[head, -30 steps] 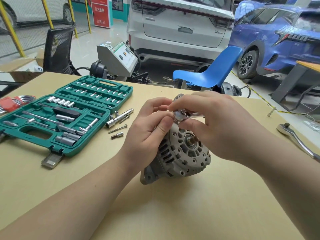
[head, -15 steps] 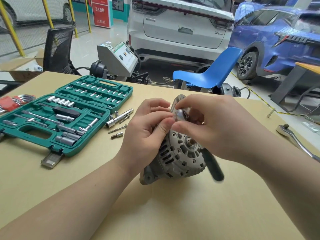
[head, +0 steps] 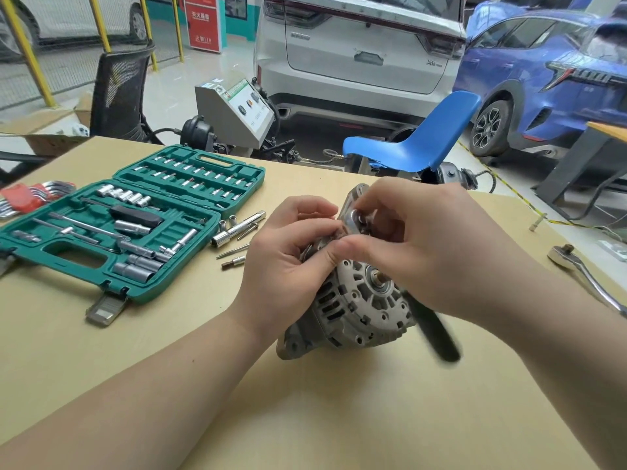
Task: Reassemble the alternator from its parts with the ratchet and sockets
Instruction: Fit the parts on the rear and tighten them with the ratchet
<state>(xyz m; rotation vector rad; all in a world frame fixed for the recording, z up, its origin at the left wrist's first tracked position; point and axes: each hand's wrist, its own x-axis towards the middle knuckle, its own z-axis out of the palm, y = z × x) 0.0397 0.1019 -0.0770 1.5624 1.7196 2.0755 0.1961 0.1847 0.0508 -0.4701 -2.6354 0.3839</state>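
1. Mid-surface, our left hand (head: 288, 259) steadies the alternator (head: 353, 307); our right hand (head: 437, 245) pinches a ratchet head (head: 356, 220) there.
2. Housing looks joined; shaft (head: 380, 275) bare, pulley apparently pending.

Colours here are pretty simple: the pale tan wooden tabletop (head: 339, 418) is plain with no pattern, and the dull grey cast-metal alternator (head: 353, 310) has dark slots around its housing. The open plastic socket case (head: 112, 276) is deep green, packed with shiny chrome sockets (head: 124, 194). A black blurred handle (head: 436, 334) shows by the alternator. Out back there's a bright blue plastic chair (head: 417, 147), a white SUV (head: 359, 52) and a blue car (head: 549, 83).
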